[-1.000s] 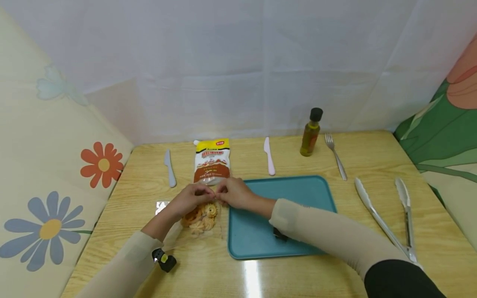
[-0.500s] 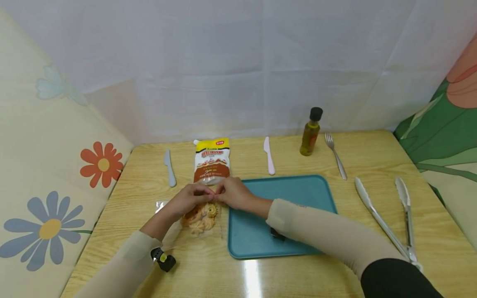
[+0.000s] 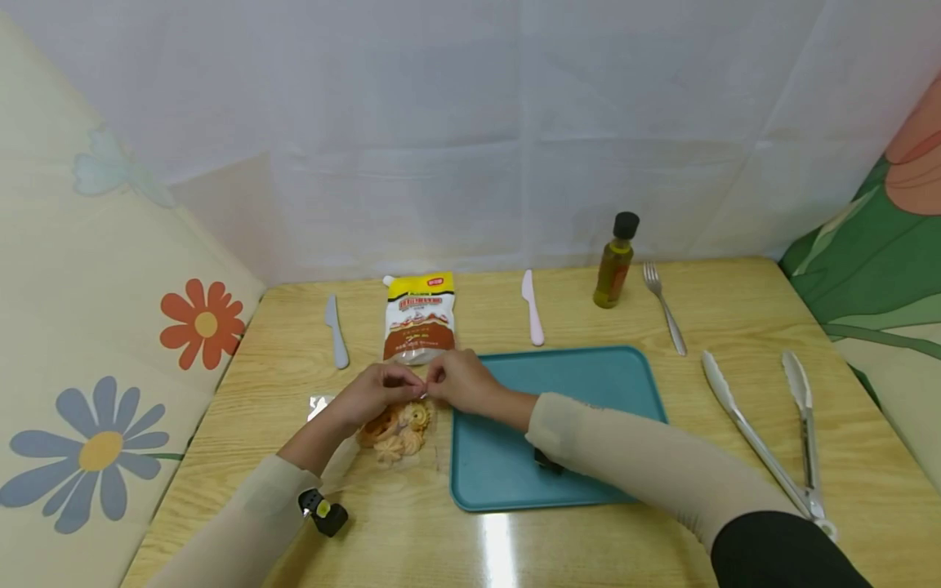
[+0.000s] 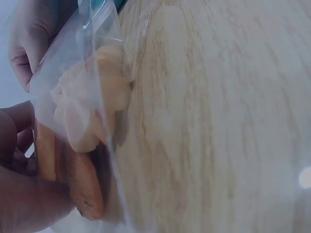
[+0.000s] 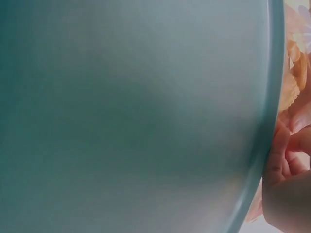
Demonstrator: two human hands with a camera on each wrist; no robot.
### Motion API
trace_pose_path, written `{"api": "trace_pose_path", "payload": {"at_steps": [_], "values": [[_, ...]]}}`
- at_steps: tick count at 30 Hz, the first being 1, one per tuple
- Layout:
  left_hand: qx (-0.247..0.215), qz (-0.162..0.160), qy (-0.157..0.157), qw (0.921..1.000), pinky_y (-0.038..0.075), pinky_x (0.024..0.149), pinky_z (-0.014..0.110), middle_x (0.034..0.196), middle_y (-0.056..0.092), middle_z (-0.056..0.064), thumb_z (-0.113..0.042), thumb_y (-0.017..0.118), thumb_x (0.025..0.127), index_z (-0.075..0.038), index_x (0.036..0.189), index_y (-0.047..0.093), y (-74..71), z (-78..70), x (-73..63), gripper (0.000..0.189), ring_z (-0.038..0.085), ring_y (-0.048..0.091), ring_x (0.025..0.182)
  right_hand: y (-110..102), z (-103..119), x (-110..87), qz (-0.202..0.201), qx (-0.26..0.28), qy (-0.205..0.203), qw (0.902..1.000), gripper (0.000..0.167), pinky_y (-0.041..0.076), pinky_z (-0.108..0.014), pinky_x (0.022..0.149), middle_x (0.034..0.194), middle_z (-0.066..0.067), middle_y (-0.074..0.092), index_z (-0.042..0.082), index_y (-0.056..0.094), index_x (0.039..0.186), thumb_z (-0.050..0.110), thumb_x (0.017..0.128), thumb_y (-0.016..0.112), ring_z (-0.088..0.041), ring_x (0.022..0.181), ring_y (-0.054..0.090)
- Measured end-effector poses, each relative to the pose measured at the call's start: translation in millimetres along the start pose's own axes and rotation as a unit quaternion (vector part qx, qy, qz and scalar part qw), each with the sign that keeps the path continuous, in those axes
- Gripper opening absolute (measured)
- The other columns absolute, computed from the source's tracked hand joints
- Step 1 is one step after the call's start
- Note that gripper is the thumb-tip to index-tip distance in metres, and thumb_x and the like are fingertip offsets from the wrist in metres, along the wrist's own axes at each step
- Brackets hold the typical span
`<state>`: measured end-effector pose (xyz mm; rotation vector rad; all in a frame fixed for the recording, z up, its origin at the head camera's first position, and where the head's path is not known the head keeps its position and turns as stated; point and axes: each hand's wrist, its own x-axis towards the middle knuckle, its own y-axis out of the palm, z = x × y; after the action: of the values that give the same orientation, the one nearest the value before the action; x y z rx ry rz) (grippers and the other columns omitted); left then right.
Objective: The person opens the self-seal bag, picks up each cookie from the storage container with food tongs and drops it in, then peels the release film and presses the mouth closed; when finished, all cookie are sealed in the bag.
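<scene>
A clear plastic bag (image 3: pixel 425 464) of cookies lies on the table, left of the teal tray (image 3: pixel 500 482). Several piped cookies (image 3: pixel 390 447) show through the film, pale ones and browner ones. My left hand (image 3: pixel 371 398) pinches the bag's far edge between thumb and fingers. Right beside it, fingertips nearly meeting, my right hand (image 3: pixel 465 384) pinches the same edge near the tray's far left corner. In the left wrist view the film (image 4: pixel 104 24) stretches up over the cookies (image 4: pixel 82 102). The tray (image 5: pixel 146 97) fills most of the right wrist view.
Behind the hands lies a yellow, white and brown pouch (image 3: pixel 419 318). A grey knife (image 3: pixel 336 333), a pink knife (image 3: pixel 532 310), an oil bottle (image 3: pixel 613 265) and a fork (image 3: pixel 665 310) line the back. Metal tongs (image 3: pixel 757 449) lie at the right.
The fingertips shift only slightly at the bag's edge, and a small shiny bit of film now shows between them. The other things stay in place.
</scene>
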<state>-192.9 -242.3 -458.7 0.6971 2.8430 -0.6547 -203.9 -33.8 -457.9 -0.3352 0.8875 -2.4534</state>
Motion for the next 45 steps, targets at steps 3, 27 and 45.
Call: {"api": "trace_pose_path", "payload": {"at_steps": [3,27,45], "values": [[0.001,0.002,0.001,1.0,0.051,0.084,0.025,0.108,0.066,0.006,-0.008,0.065,0.102,0.007,0.109,0.073,0.1,-0.3,-0.1,0.018,0.016,0.058,0.098,-1,-1,0.6,0.006,0.013,0.007,0.9999,0.014,0.042,-0.017,0.057,0.065,0.004,0.062,0.008,0.073,0.078,0.004,0.091,0.074,-0.004,0.058,0.052],[0.009,0.003,0.0,1.0,0.05,0.08,0.026,0.11,0.064,0.011,-0.009,0.061,0.104,0.007,0.109,0.07,0.5,1.5,-1.4,0.019,0.016,0.058,0.094,-4,-8,-4.8,0.026,0.22,0.066,0.973,0.01,0.057,-0.025,0.061,0.078,-0.015,0.075,-0.001,0.07,0.082,-0.005,0.091,0.069,-0.017,0.066,0.072],[0.029,-0.024,0.009,0.9993,0.049,0.08,0.025,0.107,0.065,0.011,-0.011,0.063,0.103,0.004,0.107,0.071,2.4,6.1,-2.3,0.017,0.016,0.056,0.093,-15,-12,-27.4,0.039,0.29,0.084,0.9524,0.01,0.061,-0.032,0.077,0.093,-0.018,0.076,-0.009,0.073,0.097,0.0,0.097,0.068,-0.015,0.081,0.072]]}}
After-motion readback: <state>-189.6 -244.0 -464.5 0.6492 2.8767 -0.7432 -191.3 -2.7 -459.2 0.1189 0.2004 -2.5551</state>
